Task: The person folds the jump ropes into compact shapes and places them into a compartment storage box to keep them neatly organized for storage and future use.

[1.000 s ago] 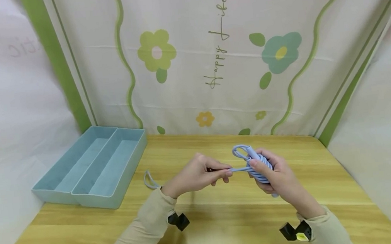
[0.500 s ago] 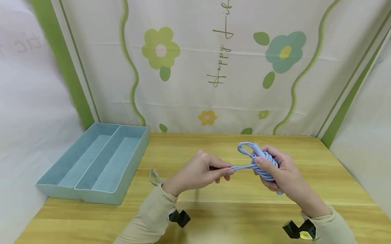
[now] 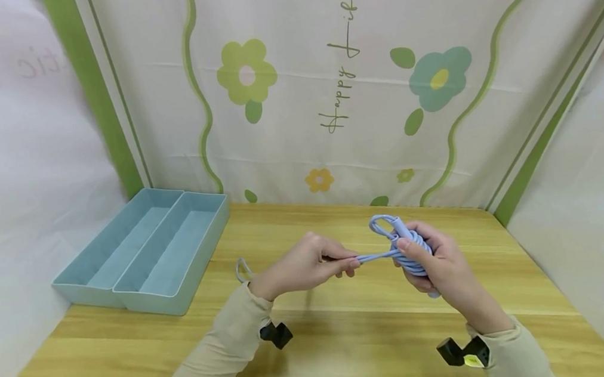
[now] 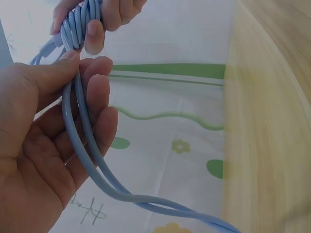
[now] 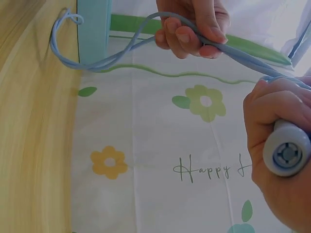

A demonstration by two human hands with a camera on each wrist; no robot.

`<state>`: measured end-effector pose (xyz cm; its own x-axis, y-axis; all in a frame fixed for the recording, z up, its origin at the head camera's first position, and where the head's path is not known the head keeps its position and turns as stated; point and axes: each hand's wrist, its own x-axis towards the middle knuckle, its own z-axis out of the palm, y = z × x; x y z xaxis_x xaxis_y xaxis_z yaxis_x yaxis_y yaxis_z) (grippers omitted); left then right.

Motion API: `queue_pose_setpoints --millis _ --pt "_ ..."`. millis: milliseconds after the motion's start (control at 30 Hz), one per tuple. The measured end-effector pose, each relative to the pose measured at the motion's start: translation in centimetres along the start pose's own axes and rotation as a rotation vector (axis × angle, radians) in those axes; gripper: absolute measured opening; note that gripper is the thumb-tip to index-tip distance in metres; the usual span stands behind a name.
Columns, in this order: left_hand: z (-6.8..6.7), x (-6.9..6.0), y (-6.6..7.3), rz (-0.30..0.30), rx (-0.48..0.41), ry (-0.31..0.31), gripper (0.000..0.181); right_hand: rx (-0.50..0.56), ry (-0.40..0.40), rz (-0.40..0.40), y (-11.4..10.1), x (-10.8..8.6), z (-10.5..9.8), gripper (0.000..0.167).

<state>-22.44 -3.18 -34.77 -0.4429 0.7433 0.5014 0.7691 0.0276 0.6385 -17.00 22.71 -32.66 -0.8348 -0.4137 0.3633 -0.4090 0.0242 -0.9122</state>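
Coil [image 3: 412, 267] now farther from left grip [image 3: 309, 266] (tight on its strands [image 3: 375, 257]) — right grip [image 3: 444, 260] clamped round it — trays [image 3: 203, 256], floors [image 3: 170, 257] visible.

Looks like a little curtained-off booth tbh, can't tell if it's in a home or an office. There's a wood-grain counter [image 3: 380, 343] boxed in by fabric on three sides: a back curtain [image 3: 286, 130] with cartoon flowers and sideways "Happy Life" lettering [image 3: 342, 68], plus a whitish left curtain [image 3: 26, 176] and right curtain [image 3: 586, 175]. The left one's got faint mirrored letters [image 3: 11, 67] on it.
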Motion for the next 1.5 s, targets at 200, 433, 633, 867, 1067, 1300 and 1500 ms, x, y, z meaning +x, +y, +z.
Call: queue_pose_setpoints --millis 200,433,633,867,1067,1300,1500 --pt "0.0 -0.2 -0.7 -0.026 0.007 0.0 0.013 0.051 -0.063 0.037 0.1 0.0 0.3 0.013" --pt "-0.1 -0.3 -1.3 -0.073 0.038 0.007 0.015 0.058 -0.133 0.035 0.3 0.1 0.3 0.015" --pt "-0.1 -0.4 -1.9 -0.102 -0.029 0.005 0.017 0.18 -0.134 -0.04 0.5 0.1 0.3 0.016" --pt "-0.2 -0.5 -2.5 -0.094 -0.01 0.01 0.016 0.222 -0.235 -0.065 0.5 0.1 0.4 0.018" --pt "-0.2 -0.4 -2.9 -0.074 0.068 0.024 0.018 0.276 -0.267 -0.101 0.5 -0.1 0.4 0.025" --pt "-0.1 -0.4 -3.1 -0.08 0.08 0.015 0.02 0.337 -0.338 -0.148 0.8 0.1 0.3 0.031" --pt "-0.2 -0.6 -3.2 -0.105 0.173 0.017 0.02 0.169 -0.366 0.024 0.6 -0.1 0.9 0.016"
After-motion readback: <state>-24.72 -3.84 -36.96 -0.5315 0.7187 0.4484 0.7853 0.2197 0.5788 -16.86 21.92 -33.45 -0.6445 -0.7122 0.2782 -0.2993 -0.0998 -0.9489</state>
